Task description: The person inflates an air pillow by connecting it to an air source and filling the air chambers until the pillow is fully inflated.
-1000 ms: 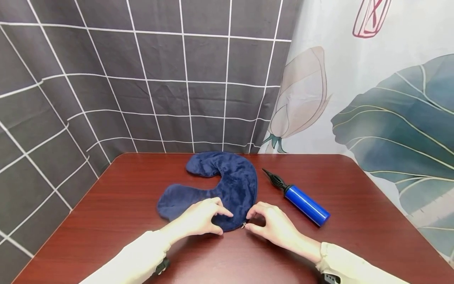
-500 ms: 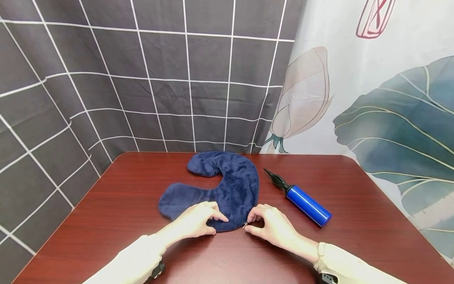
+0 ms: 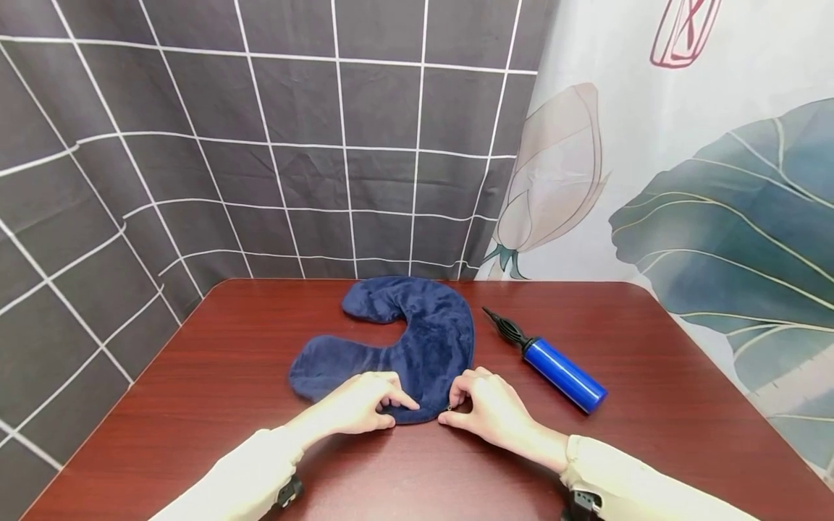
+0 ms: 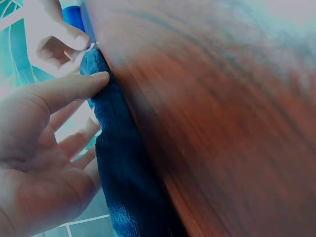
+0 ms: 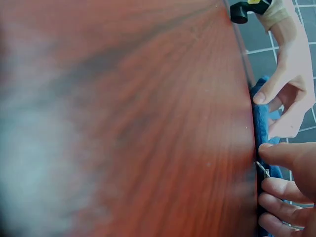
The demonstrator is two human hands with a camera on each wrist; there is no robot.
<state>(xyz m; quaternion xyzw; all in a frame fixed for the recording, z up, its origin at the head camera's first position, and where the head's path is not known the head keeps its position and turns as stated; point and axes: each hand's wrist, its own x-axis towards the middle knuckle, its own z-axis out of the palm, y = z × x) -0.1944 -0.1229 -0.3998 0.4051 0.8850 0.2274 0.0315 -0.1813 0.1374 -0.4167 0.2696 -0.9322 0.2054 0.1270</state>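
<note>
A dark blue plush U-shaped neck pillow point(image 3: 436, 340) lies flat on the table, its curved side to the right. My left hand point(image 3: 365, 401) holds the pillow's near edge, thumb against the side and fingers over the top. In the left wrist view the thumb point(image 4: 94, 84) presses on the plush edge. At the near right curve, a small metal zipper pull point(image 5: 266, 172) sits between the thumb and index finger of my right hand point(image 3: 491, 405), which pinches there. The right hand's other fingers are curled beside the pillow's edge.
A hand pump point(image 3: 563, 376) with a blue barrel and black nozzle lies right of the pillow. The reddish-brown table point(image 3: 221, 376) ends at a dark grid-patterned curtain point(image 3: 287, 145) and a white floral one point(image 3: 625, 145).
My left hand has slid left along the near edge and its thumb has come against the pillow. My right thumb has shifted left at the zipper pull. Pillow and pump stay put.
</note>
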